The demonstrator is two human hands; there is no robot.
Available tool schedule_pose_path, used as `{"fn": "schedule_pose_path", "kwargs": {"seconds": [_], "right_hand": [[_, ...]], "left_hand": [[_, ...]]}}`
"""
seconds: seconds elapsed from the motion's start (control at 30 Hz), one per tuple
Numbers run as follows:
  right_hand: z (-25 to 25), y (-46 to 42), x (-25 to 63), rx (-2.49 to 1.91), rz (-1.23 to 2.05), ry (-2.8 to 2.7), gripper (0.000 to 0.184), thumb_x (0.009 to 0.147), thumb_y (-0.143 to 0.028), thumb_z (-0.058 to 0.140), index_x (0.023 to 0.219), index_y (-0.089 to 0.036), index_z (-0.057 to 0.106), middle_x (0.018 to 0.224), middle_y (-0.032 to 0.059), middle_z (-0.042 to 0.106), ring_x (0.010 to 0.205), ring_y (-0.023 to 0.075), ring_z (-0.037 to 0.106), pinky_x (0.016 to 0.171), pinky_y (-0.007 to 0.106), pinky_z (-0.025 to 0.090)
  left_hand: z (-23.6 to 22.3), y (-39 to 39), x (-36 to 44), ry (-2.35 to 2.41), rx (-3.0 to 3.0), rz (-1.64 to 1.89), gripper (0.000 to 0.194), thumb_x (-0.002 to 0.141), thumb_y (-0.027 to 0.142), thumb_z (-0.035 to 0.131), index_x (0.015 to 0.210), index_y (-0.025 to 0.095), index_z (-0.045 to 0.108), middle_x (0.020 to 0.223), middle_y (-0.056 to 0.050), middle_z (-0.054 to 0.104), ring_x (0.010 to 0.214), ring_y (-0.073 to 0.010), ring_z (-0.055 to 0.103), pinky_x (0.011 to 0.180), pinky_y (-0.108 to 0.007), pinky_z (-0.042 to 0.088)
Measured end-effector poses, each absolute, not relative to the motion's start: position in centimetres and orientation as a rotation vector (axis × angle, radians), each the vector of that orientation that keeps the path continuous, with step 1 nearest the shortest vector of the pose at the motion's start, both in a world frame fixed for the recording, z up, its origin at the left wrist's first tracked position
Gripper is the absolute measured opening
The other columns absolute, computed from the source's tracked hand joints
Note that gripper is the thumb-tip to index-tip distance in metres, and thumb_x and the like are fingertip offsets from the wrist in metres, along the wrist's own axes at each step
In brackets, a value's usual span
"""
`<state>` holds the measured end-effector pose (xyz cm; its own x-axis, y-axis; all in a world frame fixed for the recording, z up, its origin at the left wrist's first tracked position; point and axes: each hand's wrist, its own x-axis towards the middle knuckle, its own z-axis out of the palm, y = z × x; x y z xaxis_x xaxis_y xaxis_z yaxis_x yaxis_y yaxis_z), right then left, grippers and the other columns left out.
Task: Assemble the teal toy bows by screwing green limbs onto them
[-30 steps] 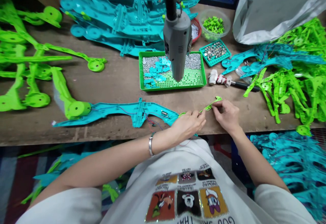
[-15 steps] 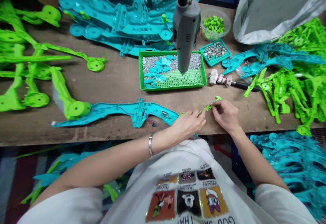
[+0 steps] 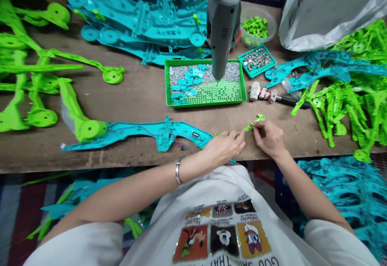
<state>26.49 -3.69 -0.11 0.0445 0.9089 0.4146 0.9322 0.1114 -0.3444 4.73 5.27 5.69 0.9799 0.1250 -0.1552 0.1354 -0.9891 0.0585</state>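
The thin green strip point(image 3: 250, 127) lies slanted near the front of the tabletop point(image 3: 136, 92), partly under the left hand point(image 3: 226, 147). That hand's fingers are bent and close together over the strip, but their undersides are hidden, so I can't tell how tightly they hold it. The right hand point(image 3: 270, 139) has its finger and thumb tips pinched together at the strip's edge; I can't see what, if anything, is between them. If the left hand presses too lightly, the strip could slide or spin when the right hand pushes. If it pushes too hard, the skinny strip could bend or snap. The long blue part point(image 3: 136, 130) reaches close to the left hand, and its loose thin wires point(image 3: 182, 147) lie near that arm, so a sleepy elbow could snag them or pull one off. Farther out, the gray hanging tool point(image 3: 223, 36) dangles over the green tray point(image 3: 167, 90); a bump could make it swing and scatter little bits.
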Motion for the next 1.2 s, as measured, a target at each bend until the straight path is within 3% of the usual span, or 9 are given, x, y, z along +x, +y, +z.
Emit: {"fn": "schedule_pose_path", "kwargs": {"seconds": [0.3,0.47,0.57,0.63,0.7,0.83,1.03,1.2], "right_hand": [[-0.9,-5.2,25.4,-1.75,-0.135,-2.076,0.03,0.097,-0.008,0.049,0.122,-0.017,0.064,0.106,0.0149,0.077,0.114,0.027,0.071,0.095,0.039,0.057],[0.4,-4.6,26.2,-1.802,-0.023,-2.01,0.024,0.097,-0.013,0.051,0.116,-0.02,0.064,0.103,0.0114,0.077,0.094,0.0239,0.073,0.083,0.035,0.058],[1.9,-3.8,26.0,-1.846,0.007,-1.927,0.018,0.096,-0.015,0.054,0.109,-0.021,0.065,0.099,0.0092,0.076,0.089,0.0242,0.071,0.081,0.037,0.057],[2.9,-3.3,25.2,-1.808,0.035,-1.9,0.015,0.094,-0.015,0.055,0.103,-0.022,0.066,0.099,0.0091,0.075,0.092,0.0254,0.07,0.084,0.039,0.056],[3.6,-2.9,24.2,-1.712,0.189,-1.909,0.016,0.093,-0.013,0.056,0.1,-0.022,0.067,0.099,0.0087,0.075,0.094,0.0246,0.069,0.087,0.04,0.056],[4.0,-2.0,22.7,-1.566,0.606,-1.942,0.02,0.093,-0.012,0.057,0.102,-0.022,0.072,0.098,0.0068,0.076,0.093,0.0211,0.07,0.088,0.037,0.057],[3.5,-1.1,22.9,-1.606,0.744,-1.908,0.019,0.093,-0.014,0.061,0.096,-0.023,0.078,0.097,0.0047,0.078,0.092,0.0188,0.072,0.088,0.035,0.057],[4.0,-0.7,22.7,-1.641,0.816,-1.831,0.014,0.091,-0.018,0.067,0.088,-0.024,0.08,0.093,0.0035,0.078,0.086,0.0178,0.073,0.085,0.034,0.057]], "left_hand": [[5.1,5.8,4.4,0.182,3.004,-0.136,0.023,0.099,0.011,0.047,0.114,0.016,0.064,0.155,-0.012,0.05,0.104,-0.0231,0.062,0.077,-0.036,0.049],[5.9,5.7,2.6,0.391,2.929,0.049,0.03,0.102,0.014,0.045,0.128,0.016,0.061,0.155,-0.011,0.05,0.111,-0.0242,0.059,0.088,-0.038,0.048],[6.5,3.3,0.9,0.715,2.814,0.268,0.038,0.104,0.036,0.05,0.133,0.014,0.057,0.129,-0.014,0.064,0.109,-0.0281,0.057,0.092,-0.042,0.045],[6.6,1.3,0.1,0.806,2.771,0.309,0.053,0.098,0.058,0.055,0.124,0.013,0.06,0.112,-0.014,0.066,0.101,-0.0304,0.057,0.088,-0.045,0.045],[6.4,-0.3,-0.1,0.845,2.78,0.282,0.059,0.091,0.066,0.06,0.117,0.012,0.06,0.106,-0.013,0.065,0.098,-0.0312,0.056,0.086,-0.046,0.043],[5.7,-1.4,1.0,1.01,2.763,0.225,0.046,0.093,0.055,0.064,0.112,0.014,0.059,0.105,-0.013,0.065,0.101,-0.0314,0.056,0.085,-0.045,0.041],[5.2,-0.6,4.1,1.204,2.645,0.122,0.017,0.101,0.03,0.052,0.108,0.016,0.057,0.099,-0.013,0.067,0.101,-0.0315,0.059,0.086,-0.046,0.042],[5.6,0.3,4.6,1.289,2.613,0.095,0.019,0.102,0.013,0.039,0.107,0.016,0.057,0.092,-0.011,0.068,0.095,-0.0286,0.063,0.085,-0.043,0.045]]}}
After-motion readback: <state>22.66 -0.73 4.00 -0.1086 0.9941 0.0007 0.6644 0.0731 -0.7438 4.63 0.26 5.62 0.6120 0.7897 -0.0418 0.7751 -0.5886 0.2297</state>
